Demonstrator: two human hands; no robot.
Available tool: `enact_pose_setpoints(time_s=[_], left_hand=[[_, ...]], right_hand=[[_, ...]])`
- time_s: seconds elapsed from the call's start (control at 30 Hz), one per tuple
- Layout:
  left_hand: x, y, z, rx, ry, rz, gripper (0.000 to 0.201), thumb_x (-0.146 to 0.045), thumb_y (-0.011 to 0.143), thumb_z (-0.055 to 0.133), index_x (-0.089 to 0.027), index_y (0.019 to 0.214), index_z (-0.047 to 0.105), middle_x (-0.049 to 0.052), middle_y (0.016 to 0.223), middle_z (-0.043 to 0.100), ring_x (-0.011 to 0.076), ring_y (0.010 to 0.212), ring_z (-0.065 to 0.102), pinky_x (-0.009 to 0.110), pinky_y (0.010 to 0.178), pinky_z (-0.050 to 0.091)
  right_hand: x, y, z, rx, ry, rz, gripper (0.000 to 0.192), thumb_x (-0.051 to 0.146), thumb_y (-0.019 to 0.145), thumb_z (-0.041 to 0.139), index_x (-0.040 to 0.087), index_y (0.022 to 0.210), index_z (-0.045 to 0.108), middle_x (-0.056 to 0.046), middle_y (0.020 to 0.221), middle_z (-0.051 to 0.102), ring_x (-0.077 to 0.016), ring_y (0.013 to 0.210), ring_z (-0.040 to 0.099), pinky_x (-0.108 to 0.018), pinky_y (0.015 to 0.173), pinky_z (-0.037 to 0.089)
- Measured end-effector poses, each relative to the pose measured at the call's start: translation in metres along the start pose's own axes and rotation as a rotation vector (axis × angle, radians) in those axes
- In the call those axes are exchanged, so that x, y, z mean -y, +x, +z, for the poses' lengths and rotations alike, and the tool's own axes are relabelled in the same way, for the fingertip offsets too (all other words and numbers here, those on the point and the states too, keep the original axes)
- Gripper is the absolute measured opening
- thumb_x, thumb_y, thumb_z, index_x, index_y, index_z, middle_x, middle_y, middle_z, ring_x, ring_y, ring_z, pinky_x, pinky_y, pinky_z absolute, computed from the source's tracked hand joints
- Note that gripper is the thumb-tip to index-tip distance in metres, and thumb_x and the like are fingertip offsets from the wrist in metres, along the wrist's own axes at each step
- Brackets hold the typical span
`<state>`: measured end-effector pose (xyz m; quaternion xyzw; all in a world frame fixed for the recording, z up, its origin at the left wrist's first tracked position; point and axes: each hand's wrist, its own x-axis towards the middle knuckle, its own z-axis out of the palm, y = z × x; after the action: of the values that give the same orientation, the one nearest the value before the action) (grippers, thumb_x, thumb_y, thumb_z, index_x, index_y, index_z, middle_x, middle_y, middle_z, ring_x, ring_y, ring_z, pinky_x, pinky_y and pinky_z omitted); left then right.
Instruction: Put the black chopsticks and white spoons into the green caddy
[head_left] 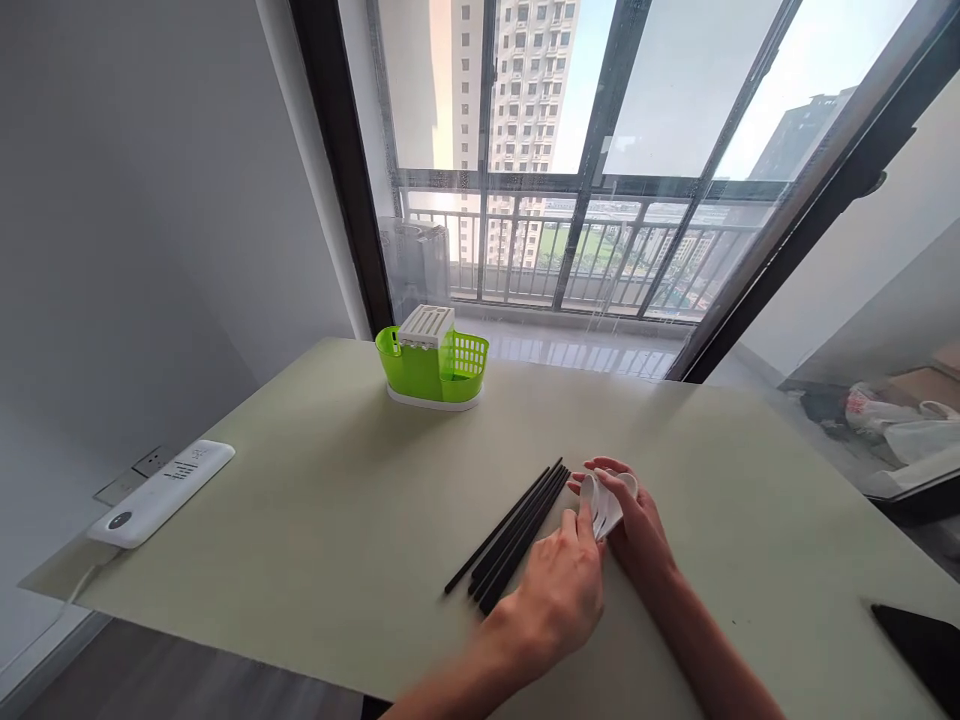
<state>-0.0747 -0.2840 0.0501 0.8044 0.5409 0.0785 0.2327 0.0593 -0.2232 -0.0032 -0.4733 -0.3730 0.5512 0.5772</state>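
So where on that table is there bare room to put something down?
The widest bare stretch lies between the green caddy, the white power strip and the black chopsticks. Another lies right of the hands, up to the dark object at the corner. It is crowded where the left hand and right hand meet over the white spoons.

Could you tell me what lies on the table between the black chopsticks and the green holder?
Nothing: in the head view, bare table separates the black chopsticks from the green holder.
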Motion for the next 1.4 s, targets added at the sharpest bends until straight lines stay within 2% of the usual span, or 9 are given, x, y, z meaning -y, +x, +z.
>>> enact_pose_setpoints(time_s=[0.23,0.43,0.63,0.77,0.93,1.03,1.13,1.2,1.4], left_hand=[[-0.014,0.015,0.025,0.007,-0.005,0.052,0.059,-0.020,0.099,0.040,-0.006,0.155,0.026,0.022,0.132,0.058,0.0293,0.108,0.066,0.036,0.090,0.051],[-0.022,0.022,0.040,-0.019,0.002,0.112,0.045,-0.018,0.093,0.046,-0.003,0.134,0.053,0.021,0.122,0.062,0.0334,0.109,0.060,0.045,0.099,0.049],[-0.018,0.013,0.035,-0.043,-0.001,0.133,0.041,-0.031,0.099,0.044,-0.007,0.129,0.059,0.021,0.121,0.062,0.0341,0.110,0.057,0.048,0.100,0.047],[0.006,0.013,-0.004,-0.264,0.036,0.169,0.031,-0.036,0.097,0.054,-0.020,0.121,0.064,0.012,0.111,0.063,0.0297,0.104,0.057,0.045,0.094,0.050],[0.070,0.044,-0.099,-0.838,0.163,0.100,0.028,-0.028,0.097,0.056,-0.020,0.123,0.064,0.014,0.120,0.060,0.0302,0.114,0.052,0.048,0.104,0.043],[0.119,0.064,-0.155,-1.051,0.333,0.005,0.037,-0.032,0.096,0.057,-0.019,0.131,0.062,0.018,0.143,0.050,0.0380,0.135,0.040,0.055,0.112,0.034],[0.160,0.073,-0.190,-1.059,0.403,-0.052,0.044,-0.039,0.100,0.050,-0.020,0.139,0.058,0.014,0.157,0.043,0.0387,0.143,0.034,0.057,0.116,0.028],[0.177,0.074,-0.201,-1.011,0.387,-0.086,0.044,-0.040,0.104,0.041,-0.021,0.136,0.062,0.012,0.154,0.050,0.0365,0.139,0.042,0.056,0.116,0.031],[0.178,0.076,-0.200,-0.895,0.280,-0.072,0.050,-0.040,0.108,0.027,-0.020,0.133,0.066,0.008,0.148,0.058,0.0269,0.134,0.055,0.046,0.113,0.043]], right_hand=[[0.002,0.004,-0.006,-0.120,-0.096,-0.019,0.038,0.061,0.087,0.064,0.024,0.098,0.065,0.001,0.072,0.065,-0.0163,0.063,0.063,-0.025,0.056,0.053],[0.006,0.004,-0.010,-0.115,-0.266,-0.050,0.045,0.062,0.079,0.073,0.023,0.100,0.066,0.004,0.068,0.058,-0.0121,0.058,0.051,-0.022,0.054,0.044],[-0.002,0.012,-0.017,-0.024,-0.387,-0.088,0.047,0.059,0.078,0.070,0.023,0.108,0.065,0.005,0.065,0.054,-0.0142,0.055,0.048,-0.025,0.052,0.042],[-0.007,0.016,-0.020,0.008,-0.466,-0.136,0.046,0.059,0.083,0.065,0.022,0.111,0.067,0.004,0.064,0.056,-0.0155,0.056,0.050,-0.027,0.054,0.043],[-0.009,0.019,-0.020,0.004,-0.583,-0.212,0.050,0.063,0.086,0.059,0.021,0.111,0.071,0.000,0.070,0.064,-0.0181,0.060,0.059,-0.029,0.058,0.048],[-0.011,0.019,-0.019,0.015,-0.603,-0.230,0.051,0.065,0.088,0.056,0.021,0.111,0.071,-0.003,0.075,0.068,-0.0194,0.064,0.063,-0.030,0.062,0.050],[-0.012,0.018,-0.017,0.017,-0.606,-0.221,0.046,0.062,0.089,0.055,0.022,0.107,0.071,-0.003,0.077,0.069,-0.0199,0.065,0.064,-0.030,0.064,0.050],[-0.012,0.018,-0.017,0.015,-0.612,-0.217,0.041,0.058,0.089,0.056,0.023,0.104,0.070,-0.003,0.077,0.068,-0.0203,0.067,0.063,-0.031,0.066,0.050],[-0.007,0.020,-0.023,0.076,-0.592,-0.244,0.034,0.053,0.091,0.053,0.023,0.098,0.069,-0.004,0.084,0.068,-0.0205,0.072,0.062,-0.032,0.074,0.048]])
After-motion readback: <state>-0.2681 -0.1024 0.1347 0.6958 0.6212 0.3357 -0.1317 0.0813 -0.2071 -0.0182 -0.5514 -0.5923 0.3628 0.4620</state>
